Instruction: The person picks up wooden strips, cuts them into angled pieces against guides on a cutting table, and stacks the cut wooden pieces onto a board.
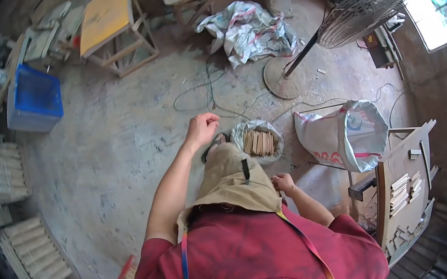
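Observation:
My left hand [200,130] is raised out in front of me, above the floor, its fingers curled in and no object showing in them. Close to my right hip, my right hand [283,183] has its fingers bent beside the edge of my tan apron [228,175]; whatever they hold, if anything, is hidden. Between my hands and a little ahead, an open woven sack [274,156] stands on the floor by my feet. Bundled thin wooden strips [259,142] fill it, ends up. Neither hand touches the sack.
A large open white sack [325,137] hangs at a wooden workbench [386,197] with stacked strips on my right. Ahead stand a pedestal fan [362,11], crumpled sacks [251,31] and a yellow-topped table [106,16]. A cable [210,82] crosses the floor. A blue bin [35,99] stands left.

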Tool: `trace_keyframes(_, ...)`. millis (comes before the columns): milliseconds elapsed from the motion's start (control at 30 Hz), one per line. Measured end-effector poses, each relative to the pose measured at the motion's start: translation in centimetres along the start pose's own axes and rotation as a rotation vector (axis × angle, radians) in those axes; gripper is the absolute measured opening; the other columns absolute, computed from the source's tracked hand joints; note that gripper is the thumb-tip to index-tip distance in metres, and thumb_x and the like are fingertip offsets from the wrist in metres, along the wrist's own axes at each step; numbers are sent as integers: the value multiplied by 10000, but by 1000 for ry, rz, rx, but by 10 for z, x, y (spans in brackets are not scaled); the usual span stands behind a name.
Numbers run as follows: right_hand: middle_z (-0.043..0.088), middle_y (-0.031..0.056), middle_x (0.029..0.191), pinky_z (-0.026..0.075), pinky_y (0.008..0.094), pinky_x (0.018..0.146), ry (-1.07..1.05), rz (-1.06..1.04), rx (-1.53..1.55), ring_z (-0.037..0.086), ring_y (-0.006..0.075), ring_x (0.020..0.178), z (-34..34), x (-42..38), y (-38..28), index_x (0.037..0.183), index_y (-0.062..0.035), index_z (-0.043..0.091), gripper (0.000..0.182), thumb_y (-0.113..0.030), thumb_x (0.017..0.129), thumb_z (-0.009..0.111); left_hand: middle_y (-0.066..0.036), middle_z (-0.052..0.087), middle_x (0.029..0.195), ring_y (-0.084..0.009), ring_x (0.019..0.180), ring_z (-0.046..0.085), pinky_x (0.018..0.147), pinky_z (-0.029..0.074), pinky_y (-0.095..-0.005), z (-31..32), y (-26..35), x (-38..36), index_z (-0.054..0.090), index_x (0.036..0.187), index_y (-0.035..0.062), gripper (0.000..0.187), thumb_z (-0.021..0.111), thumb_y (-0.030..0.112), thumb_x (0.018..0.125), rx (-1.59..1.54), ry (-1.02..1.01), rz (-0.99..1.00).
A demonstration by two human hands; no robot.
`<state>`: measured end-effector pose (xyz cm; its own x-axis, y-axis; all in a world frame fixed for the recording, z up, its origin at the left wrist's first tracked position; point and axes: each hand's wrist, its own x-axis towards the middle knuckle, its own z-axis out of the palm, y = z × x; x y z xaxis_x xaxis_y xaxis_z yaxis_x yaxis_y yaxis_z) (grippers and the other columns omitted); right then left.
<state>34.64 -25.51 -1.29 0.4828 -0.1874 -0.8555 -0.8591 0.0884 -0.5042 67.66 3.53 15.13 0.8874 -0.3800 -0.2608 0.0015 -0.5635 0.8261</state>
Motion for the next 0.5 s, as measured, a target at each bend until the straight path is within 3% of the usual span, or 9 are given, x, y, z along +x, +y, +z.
trace_keyframes(100,675,69,823,582,340,632,27,144,210,681,204,679,14,23,-19,1018,-4,692,229,-224,986,639,-100,780,896,-146,786,741,738,591,-296,-19,8,74,745,1082,-14,210,625,49,922,57,-92,34)
trace_keyframes(267,656,48,815,583,329,635,156,218,458,683,193,693,42,45,-60,1042,-16,679,215,-222,993,642,-81,768,864,-129,747,728,676,586,-280,-64,36,223,741,1099,-7,203,631,65,945,128,-205,68)
trace_keyframes(400,646,44,799,568,313,642,186,86,671,675,173,721,48,22,-107,1035,-18,680,210,-221,992,648,-57,743,823,-124,670,693,603,564,-271,-39,103,339,720,1140,2,212,628,149,1019,-156,-358,53)
trace_keyframes(500,627,49,789,582,334,585,350,57,856,683,195,669,57,6,-115,1015,-11,662,164,-164,1008,602,-78,747,864,-138,689,705,626,581,-285,15,158,425,711,1158,-3,246,592,180,1047,-173,-404,117)
